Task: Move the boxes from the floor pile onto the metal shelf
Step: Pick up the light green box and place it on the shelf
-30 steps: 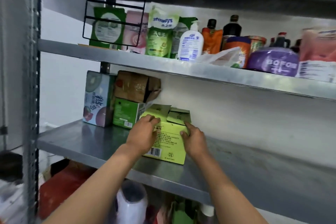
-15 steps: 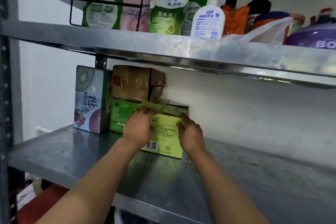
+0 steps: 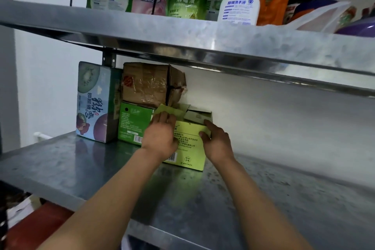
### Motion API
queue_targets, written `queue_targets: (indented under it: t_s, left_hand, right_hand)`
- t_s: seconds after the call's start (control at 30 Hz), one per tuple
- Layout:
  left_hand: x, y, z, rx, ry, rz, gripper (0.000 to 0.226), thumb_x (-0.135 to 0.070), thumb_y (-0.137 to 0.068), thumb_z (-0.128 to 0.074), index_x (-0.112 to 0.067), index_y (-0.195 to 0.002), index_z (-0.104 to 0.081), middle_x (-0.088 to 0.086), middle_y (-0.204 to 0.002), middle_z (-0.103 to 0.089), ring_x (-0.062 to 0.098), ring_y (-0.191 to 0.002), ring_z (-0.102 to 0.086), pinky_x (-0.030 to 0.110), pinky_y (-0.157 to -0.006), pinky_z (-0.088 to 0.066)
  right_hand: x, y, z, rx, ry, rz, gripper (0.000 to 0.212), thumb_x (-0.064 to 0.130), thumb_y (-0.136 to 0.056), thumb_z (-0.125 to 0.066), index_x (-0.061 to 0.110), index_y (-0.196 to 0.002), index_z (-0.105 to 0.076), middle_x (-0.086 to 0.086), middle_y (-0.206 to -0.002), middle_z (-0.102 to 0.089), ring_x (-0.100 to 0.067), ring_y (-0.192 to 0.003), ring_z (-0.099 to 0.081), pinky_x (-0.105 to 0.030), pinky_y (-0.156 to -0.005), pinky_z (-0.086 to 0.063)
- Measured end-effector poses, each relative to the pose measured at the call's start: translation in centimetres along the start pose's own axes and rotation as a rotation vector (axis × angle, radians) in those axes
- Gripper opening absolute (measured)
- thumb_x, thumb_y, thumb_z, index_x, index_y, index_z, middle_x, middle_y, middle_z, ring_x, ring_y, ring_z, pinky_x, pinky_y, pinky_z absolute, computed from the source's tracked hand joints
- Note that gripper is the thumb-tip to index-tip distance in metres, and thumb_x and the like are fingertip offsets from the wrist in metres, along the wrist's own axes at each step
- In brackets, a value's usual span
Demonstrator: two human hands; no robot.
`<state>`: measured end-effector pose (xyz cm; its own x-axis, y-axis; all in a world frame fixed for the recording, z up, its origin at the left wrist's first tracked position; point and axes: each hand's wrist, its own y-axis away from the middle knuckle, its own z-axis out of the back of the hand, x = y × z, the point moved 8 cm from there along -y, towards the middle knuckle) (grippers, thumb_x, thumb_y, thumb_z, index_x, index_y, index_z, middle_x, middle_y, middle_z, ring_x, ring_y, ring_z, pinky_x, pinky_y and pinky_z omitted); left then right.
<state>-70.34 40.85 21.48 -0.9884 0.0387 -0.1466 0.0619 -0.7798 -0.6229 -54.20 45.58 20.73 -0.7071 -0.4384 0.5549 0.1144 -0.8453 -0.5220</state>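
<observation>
A yellow-green box with open top flaps stands on the middle metal shelf, close to the back wall and touching a dark green box. My left hand lies flat on its front left, with the fingers reaching up onto a top flap. At the box's right edge my right hand grips it, thumb on the front face and fingers round the side. A taped brown carton sits on the dark green box. Left of them stands a tall box with a kiwi picture.
The upper shelf hangs low over the boxes and carries refill pouches, a white pump bottle and dark bottles. Bare shelf surface stretches to the right of the yellow-green box. Red and white items show below at lower left.
The yellow-green box has slid back from the shelf's front edge toward the wall, beside the dark green box. Both hands went with it, and my head came closer.
</observation>
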Motion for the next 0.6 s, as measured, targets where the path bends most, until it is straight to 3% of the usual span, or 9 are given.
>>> queue_targets:
  t_s: [0.3, 0.6]
  left_hand:
    - [-2.4, 1.0, 1.3, 0.073, 0.053, -0.045, 0.06, -0.037, -0.078, -0.064, -0.014, -0.13, -0.044, 0.01, -0.129, -0.045, 0.028, -0.123, -0.039, 0.039, -0.098, -0.044]
    - [-7.4, 1.4, 0.9, 0.148, 0.064, -0.159, 0.063, -0.037, -0.08, -0.064, -0.017, -0.135, -0.042, 0.009, -0.133, -0.044, 0.028, -0.124, -0.041, 0.042, -0.099, -0.045]
  right_hand:
    - [-0.5, 1.2, 3.1, -0.002, 0.082, -0.004, 0.047, 0.026, -0.094, -0.059, 0.023, -0.14, -0.051, -0.01, -0.132, -0.06, -0.03, -0.117, -0.057, -0.028, -0.094, -0.044]
    - [-4.2, 3.0, 8.0, -0.045, 0.098, -0.148, 0.046, 0.028, -0.088, -0.062, 0.026, -0.134, -0.056, -0.008, -0.121, -0.067, -0.027, -0.109, -0.061, -0.027, -0.086, -0.046]
